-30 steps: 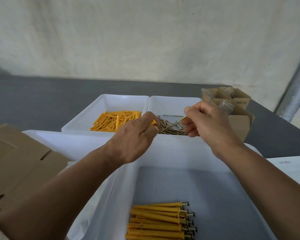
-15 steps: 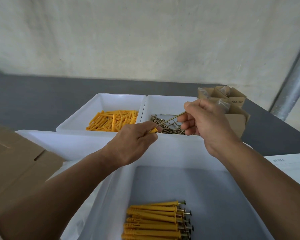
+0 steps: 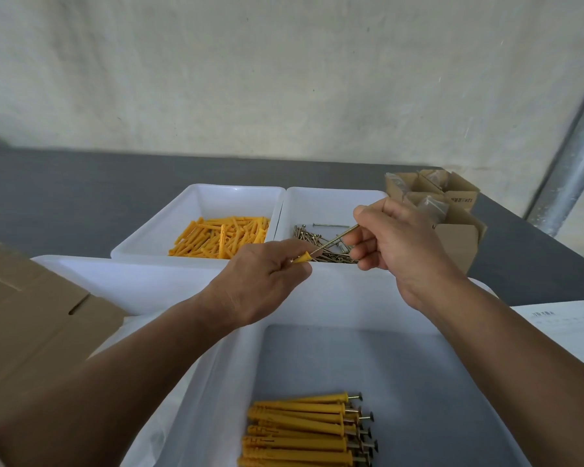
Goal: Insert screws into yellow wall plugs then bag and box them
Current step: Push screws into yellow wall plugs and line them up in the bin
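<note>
Flat cardboard (image 3: 31,315) lies at the left edge of the gray tabletop (image 3: 64,197). Just beside it is a white side tray (image 3: 115,281); its inside is hidden.

Toward the far edge, the plug tray (image 3: 196,203) holds a heap of loose plugs (image 3: 220,237). The left hand (image 3: 260,284) is above the far wall of the near tray (image 3: 351,298). Its thumb and fingers are curled and pinch one plug (image 3: 302,257). Only the wide end of it sticks out.

A long screw (image 3: 334,239) has its tip at that end. How far it is in, I cannot tell. The screw slants up to the right hand (image 3: 402,244), which pinches its other end between thumb and finger.

Behind the hands, the screw tray (image 3: 317,203) touches the right side of the plug tray. Loose screws (image 3: 321,246) lie in it.

At the near edge, the near tray holds done plugs (image 3: 300,429) in a neat stack, with the screw heads to the right.

Small boxes (image 3: 459,241) with clear bags (image 3: 432,205) in them stand at the far right corner. A paper (image 3: 570,325) lies at the right edge. A gray pipe (image 3: 573,163) runs up by the wall.
</note>
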A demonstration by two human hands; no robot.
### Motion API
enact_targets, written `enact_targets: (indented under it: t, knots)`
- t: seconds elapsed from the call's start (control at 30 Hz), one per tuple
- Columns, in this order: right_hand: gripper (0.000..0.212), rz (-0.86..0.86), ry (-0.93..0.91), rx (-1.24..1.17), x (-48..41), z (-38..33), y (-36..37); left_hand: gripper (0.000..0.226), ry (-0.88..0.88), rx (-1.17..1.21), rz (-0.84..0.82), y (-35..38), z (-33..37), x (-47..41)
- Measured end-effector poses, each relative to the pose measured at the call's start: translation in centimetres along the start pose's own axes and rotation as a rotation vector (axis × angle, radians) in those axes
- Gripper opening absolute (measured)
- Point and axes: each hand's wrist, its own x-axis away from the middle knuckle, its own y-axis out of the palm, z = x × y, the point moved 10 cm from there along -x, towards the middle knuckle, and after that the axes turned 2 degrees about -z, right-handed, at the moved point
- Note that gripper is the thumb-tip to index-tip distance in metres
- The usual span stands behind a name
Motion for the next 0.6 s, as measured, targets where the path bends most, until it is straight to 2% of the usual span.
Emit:
enact_targets:
  t: [0.37,0.53,0.6]
  knots:
    - [0.018,-0.188,0.057,0.096,0.7,0.5,2.1,0.031,0.065,-0.027,0.014,-0.1,1.0,0.2]
    - [0.019,-0.253,0.051,0.222,1.1,0.4,2.6,0.010,0.018,-0.006,0.059,-0.7,0.7,0.1]
    - [0.021,-0.261,0.043,0.287,1.2,0.4,2.7,0.009,0.006,0.008,0.066,-0.8,0.7,0.1]
